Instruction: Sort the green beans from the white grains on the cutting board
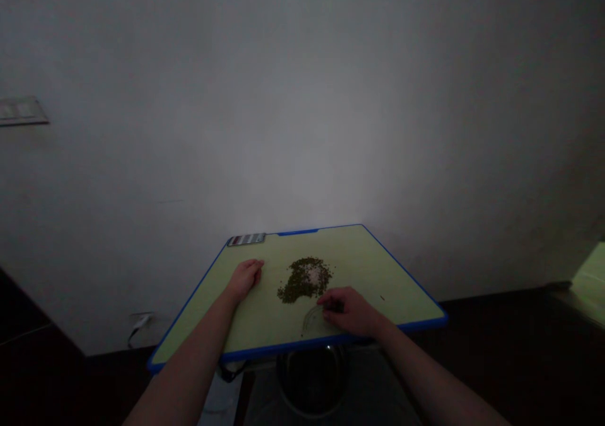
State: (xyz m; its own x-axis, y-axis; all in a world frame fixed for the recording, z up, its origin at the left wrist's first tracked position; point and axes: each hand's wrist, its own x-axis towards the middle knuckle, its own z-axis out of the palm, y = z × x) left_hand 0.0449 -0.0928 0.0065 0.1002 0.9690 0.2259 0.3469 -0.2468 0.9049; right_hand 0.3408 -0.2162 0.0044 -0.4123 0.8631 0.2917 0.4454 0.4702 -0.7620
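my left hand (244, 280) rests loosely curled and empty on the pale green board (378, 275), just left of the pile of green mung beans (302, 281) at the board's middle. my right hand (350, 311) sits near the front edge, fingers drawn together at a clear curved dish (312, 320); i can't tell if they pinch anything. a blister pack (246, 239) lies at the far left corner

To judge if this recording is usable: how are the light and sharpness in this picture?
In the head view, a bright glow washes the wall, the lower corners fall nearly black, the wide lens squeezes the blue-edged board into a wedge, and the green beans and right hand look dim and soft.
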